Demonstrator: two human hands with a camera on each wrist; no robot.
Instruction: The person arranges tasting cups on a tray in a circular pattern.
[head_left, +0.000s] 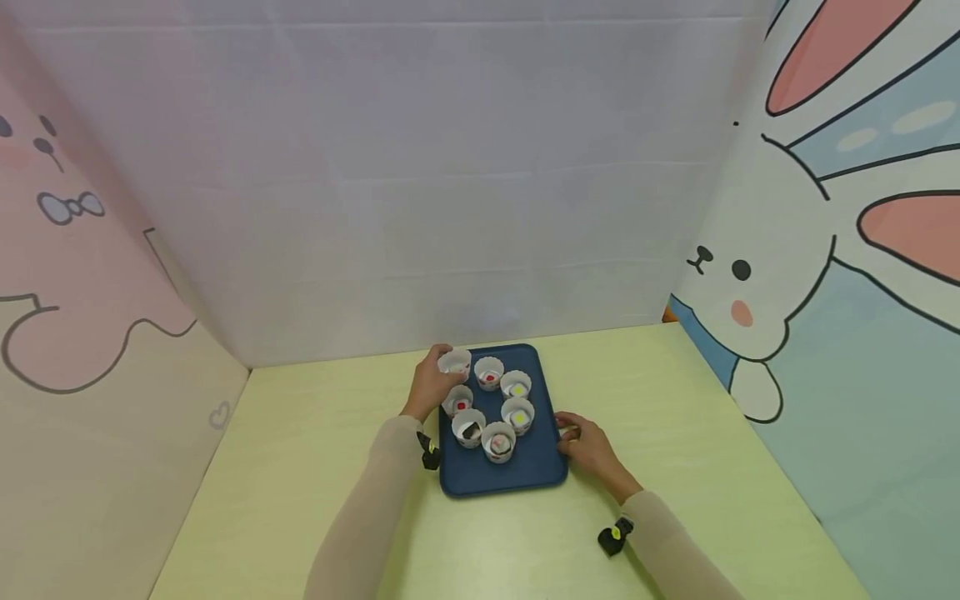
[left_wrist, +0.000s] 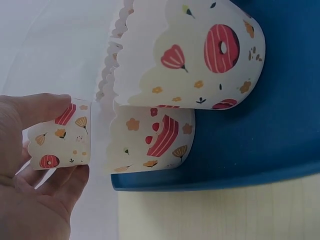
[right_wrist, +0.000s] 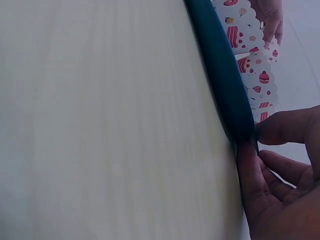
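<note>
My left hand [head_left: 432, 382] holds a white paper baking cup [left_wrist: 75, 132] printed with cakes and flowers, thumb on one side and fingers on the other. That cup is at the far left corner of a dark blue tray [head_left: 471, 482], and in the left wrist view it is apart from the other cups. At the tray's right edge, my right hand [head_left: 590, 448] pinches the rim between thumb and fingers. Several similar cups stand in a ring on the tray. Small red pieces lie in two, including the far cup [head_left: 489, 374]; yellow pieces lie in two right-hand cups [head_left: 517, 416].
The near-left cup [head_left: 468, 429] contains something black and white, and the nearest cup [head_left: 498, 442] something pale pinkish. The tray lies on a pale yellow table [head_left: 315, 467]. A white back wall [head_left: 450, 183] and side panels with cartoon drawings enclose the table.
</note>
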